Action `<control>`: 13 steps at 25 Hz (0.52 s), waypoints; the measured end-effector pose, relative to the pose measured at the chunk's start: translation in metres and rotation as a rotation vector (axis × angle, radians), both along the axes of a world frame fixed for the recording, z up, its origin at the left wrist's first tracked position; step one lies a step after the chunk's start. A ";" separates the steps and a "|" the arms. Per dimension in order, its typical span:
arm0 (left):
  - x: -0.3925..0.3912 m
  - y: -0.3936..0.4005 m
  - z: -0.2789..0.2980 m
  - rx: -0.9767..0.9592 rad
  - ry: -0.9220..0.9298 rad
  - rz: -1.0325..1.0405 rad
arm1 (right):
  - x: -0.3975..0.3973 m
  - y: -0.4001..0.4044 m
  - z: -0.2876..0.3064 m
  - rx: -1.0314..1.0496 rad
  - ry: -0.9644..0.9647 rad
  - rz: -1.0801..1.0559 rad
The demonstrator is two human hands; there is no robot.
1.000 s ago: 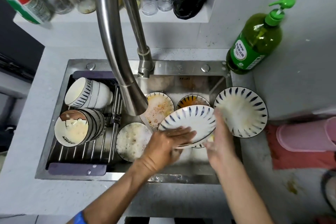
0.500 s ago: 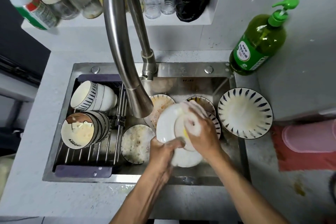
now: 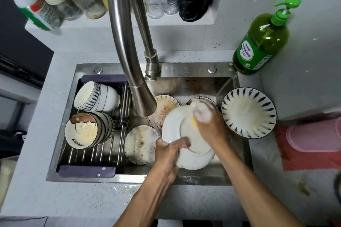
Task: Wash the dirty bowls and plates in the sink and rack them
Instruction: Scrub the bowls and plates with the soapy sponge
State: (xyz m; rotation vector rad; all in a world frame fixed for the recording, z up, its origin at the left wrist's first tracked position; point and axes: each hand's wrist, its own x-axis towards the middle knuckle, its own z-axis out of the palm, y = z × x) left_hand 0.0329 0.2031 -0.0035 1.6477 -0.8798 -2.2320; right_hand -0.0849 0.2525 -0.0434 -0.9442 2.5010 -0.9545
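A: Two hands crowd the sink (image 3: 193, 72), dirty plates behind the fingers, faucet (image 3: 142, 101) close above-left.
B: Left hand (image 3: 167, 155) fingers clamp the white plate (image 3: 173, 125) rim; right hand (image 3: 210, 123) curls on a soapy sponge (image 3: 202, 111), pressing it.

My left hand (image 3: 168, 151) curls its fingers over the plate's (image 3: 173, 127) lower left rim. My right hand (image 3: 209, 122), foam-covered, presses a yellow sponge (image 3: 194, 121) against its underside, both forearms reaching in from the sink's near edge.
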 end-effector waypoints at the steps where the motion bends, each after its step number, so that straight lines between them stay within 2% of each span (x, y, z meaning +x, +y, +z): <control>1: 0.002 -0.002 -0.004 0.016 -0.002 0.030 | 0.000 0.004 -0.001 0.026 -0.005 -0.023; 4: 0.001 -0.001 -0.019 0.111 0.027 0.106 | 0.019 0.017 -0.006 -0.068 0.081 0.069; 6: 0.000 0.004 -0.021 0.165 0.043 0.156 | 0.022 0.022 -0.008 -0.090 0.013 -0.071; 9: -0.003 0.009 -0.024 0.240 0.105 0.190 | 0.031 0.030 -0.006 -0.140 0.097 0.062; 11: -0.002 0.010 -0.026 0.276 0.142 0.213 | 0.026 0.034 -0.003 -0.183 0.061 -0.103; 13: -0.004 0.005 -0.025 0.303 0.198 0.248 | 0.027 0.037 -0.003 -0.214 0.110 -0.118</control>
